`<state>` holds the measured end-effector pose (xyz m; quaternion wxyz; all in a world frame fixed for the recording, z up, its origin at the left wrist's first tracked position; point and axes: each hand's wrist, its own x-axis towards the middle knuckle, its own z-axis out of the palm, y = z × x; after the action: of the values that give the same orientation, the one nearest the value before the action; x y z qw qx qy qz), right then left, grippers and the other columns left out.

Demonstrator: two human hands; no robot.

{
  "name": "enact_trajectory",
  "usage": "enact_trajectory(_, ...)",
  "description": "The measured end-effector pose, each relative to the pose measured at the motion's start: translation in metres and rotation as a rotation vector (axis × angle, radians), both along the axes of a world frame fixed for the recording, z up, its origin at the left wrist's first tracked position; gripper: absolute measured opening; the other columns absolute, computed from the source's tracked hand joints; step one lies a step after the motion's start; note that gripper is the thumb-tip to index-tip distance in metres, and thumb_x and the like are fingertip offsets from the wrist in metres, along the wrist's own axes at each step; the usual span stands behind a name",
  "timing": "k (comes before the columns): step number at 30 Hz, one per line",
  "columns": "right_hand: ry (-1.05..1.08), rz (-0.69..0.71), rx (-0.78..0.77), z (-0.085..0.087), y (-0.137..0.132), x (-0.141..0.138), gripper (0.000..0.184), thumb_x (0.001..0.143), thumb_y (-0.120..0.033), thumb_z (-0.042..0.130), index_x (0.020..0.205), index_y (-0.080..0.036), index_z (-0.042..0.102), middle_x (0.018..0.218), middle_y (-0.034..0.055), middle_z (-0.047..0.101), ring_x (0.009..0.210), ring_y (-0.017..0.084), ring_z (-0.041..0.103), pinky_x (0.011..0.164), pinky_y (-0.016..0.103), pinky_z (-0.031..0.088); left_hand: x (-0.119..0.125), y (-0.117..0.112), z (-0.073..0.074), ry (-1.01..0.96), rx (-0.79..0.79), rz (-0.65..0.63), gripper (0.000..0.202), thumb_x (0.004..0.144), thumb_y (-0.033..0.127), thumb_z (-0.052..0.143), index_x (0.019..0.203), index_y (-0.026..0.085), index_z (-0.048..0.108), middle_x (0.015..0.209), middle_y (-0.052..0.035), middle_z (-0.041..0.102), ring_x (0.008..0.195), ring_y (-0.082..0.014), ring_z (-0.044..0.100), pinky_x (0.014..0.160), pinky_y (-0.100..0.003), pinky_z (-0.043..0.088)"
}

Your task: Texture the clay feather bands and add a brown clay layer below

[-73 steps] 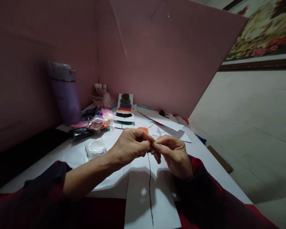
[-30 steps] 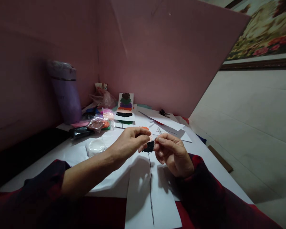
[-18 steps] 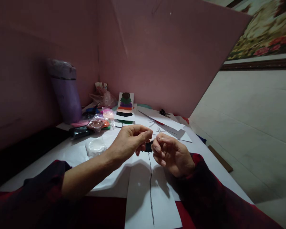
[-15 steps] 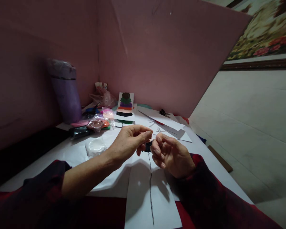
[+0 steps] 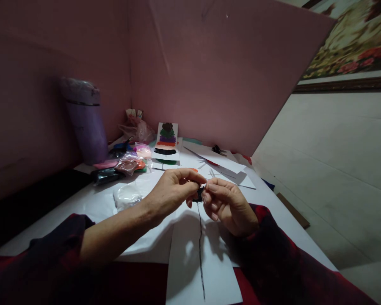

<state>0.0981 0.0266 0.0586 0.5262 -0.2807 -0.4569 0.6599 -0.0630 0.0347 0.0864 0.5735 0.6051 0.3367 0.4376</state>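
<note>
Above a white paper sheet [image 5: 184, 275], my two hands meet fingertip to fingertip. My left hand [image 5: 174, 190] is closed, with thumb and forefinger pinched near the other hand's fingertips. My right hand [image 5: 230, 205] is also closed in a pinch, its fingers curled. Whatever sits between the fingertips is too small or hidden to name. A wavy black line [image 5: 201, 245] runs down the sheet to its near edge. At the line's top a black patch [image 5: 198, 195] shows partly between the hands, with a bit of orange [image 5: 194, 170] beyond. A thin pale stick [image 5: 212, 173] shows just beyond my right fingertips.
Packets of coloured clay [image 5: 127, 166] lie at the left, near a white bagged lump [image 5: 127, 197]. A purple tumbler [image 5: 87, 127] stands behind them. Further back are a card with coloured bands [image 5: 167, 140], loose paper sheets [image 5: 222, 163], a small black object [image 5: 216, 149] and a pink panel [image 5: 209, 76].
My hands have come together: the left fingertips moved slightly right and down, and now meet the right fingertips. The sheet and the things on the table stay put.
</note>
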Motion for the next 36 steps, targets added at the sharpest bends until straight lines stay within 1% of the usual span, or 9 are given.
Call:
enact_trajectory(4,-0.027,-0.039,0.028,0.0,0.001,0.0,0.018,0.07,-0.027,0.078,0.064,-0.015,0.065,0.053,-0.0023,0.061,0.037,0.006,0.045,0.03,0.014,0.038,0.001,0.001,-0.003,0.069,0.021,-0.019,0.016,0.067,0.021,0.064,0.077,0.01,0.069,0.062,-0.0018,0.06,0.055,-0.011,0.051,0.045,-0.021,0.042)
enact_trajectory(9,-0.057,-0.061,0.086,-0.001,0.002,0.001,0.016,0.071,-0.027,0.077,0.067,-0.015,0.067,0.053,-0.0025,0.063,0.036,0.006,0.047,0.031,0.015,0.039,0.001,0.004,-0.007,0.153,0.142,0.002,0.019,0.071,0.024,0.06,0.078,0.011,0.072,0.06,-0.0019,0.057,0.055,-0.0126,0.051,0.04,-0.021,0.042)
enact_trajectory(14,-0.111,-0.079,0.129,-0.002,0.003,0.003,0.016,0.073,-0.029,0.077,0.069,-0.016,0.068,0.054,-0.0015,0.064,0.037,0.007,0.049,0.032,0.016,0.04,-0.002,0.004,-0.008,0.21,0.229,-0.01,0.02,0.075,0.022,0.057,0.078,0.011,0.074,0.068,-0.0044,0.061,0.058,-0.0128,0.054,0.039,-0.019,0.042)
enact_trajectory(18,-0.155,-0.095,0.174,-0.003,0.003,0.004,0.015,0.074,-0.028,0.075,0.068,-0.016,0.068,0.055,-0.0012,0.065,0.038,0.007,0.05,0.034,0.017,0.041,-0.003,0.004,-0.01,0.252,0.287,0.012,0.02,0.078,0.021,0.056,0.077,0.012,0.074,0.076,-0.0059,0.063,0.058,-0.0119,0.055,0.038,-0.018,0.039)
enact_trajectory(21,-0.19,-0.109,0.228,-0.005,0.004,0.004,0.015,0.075,-0.028,0.074,0.069,-0.016,0.068,0.056,-0.0009,0.066,0.038,0.007,0.05,0.035,0.017,0.041,-0.003,0.003,-0.01,0.308,0.37,0.037,0.02,0.079,0.019,0.056,0.075,0.013,0.074,0.078,-0.0059,0.063,0.059,-0.0107,0.055,0.041,-0.017,0.039)
enact_trajectory(25,-0.286,-0.142,0.307,-0.006,0.003,0.005,0.016,0.077,-0.029,0.073,0.069,-0.016,0.068,0.058,-0.0005,0.066,0.04,0.007,0.051,0.036,0.019,0.042,-0.003,0.005,-0.012,0.397,0.511,0.068,0.019,0.08,0.015,0.056,0.071,0.014,0.073,0.075,-0.0048,0.063,0.059,-0.0103,0.054,0.047,-0.019,0.039)
enact_trajectory(30,-0.456,-0.197,0.413,-0.006,0.0,0.005,0.014,0.077,-0.027,0.073,0.068,-0.016,0.068,0.059,-0.0008,0.065,0.042,0.008,0.05,0.039,0.02,0.042,-0.003,0.012,-0.019,0.522,0.684,0.119,0.014,0.072,0.008,0.059,0.062,0.015,0.066,0.066,-0.0023,0.061,0.058,-0.0109,0.051,0.055,-0.023,0.039)
enact_trajectory(33,-0.471,-0.193,0.417,-0.007,-0.001,0.004,0.013,0.078,-0.025,0.072,0.069,-0.016,0.068,0.059,-0.0013,0.064,0.043,0.007,0.05,0.04,0.02,0.042,-0.002,0.012,-0.021,0.591,0.756,0.135,0.016,0.069,0.004,0.057,0.059,0.016,0.06,0.062,-0.0005,0.058,0.057,-0.0104,0.048,0.057,-0.023,0.037)
enact_trajectory(36,-0.434,-0.19,0.392,-0.009,-0.003,0.001,0.014,0.078,-0.027,0.072,0.07,-0.016,0.068,0.06,-0.0011,0.064,0.043,0.007,0.051,0.039,0.02,0.042,-0.002,0.01,-0.02,0.601,0.799,0.143,0.017,0.069,0.005,0.056,0.056,0.016,0.054,0.061,0.0003,0.056,0.056,-0.01,0.046,0.055,-0.023,0.033)
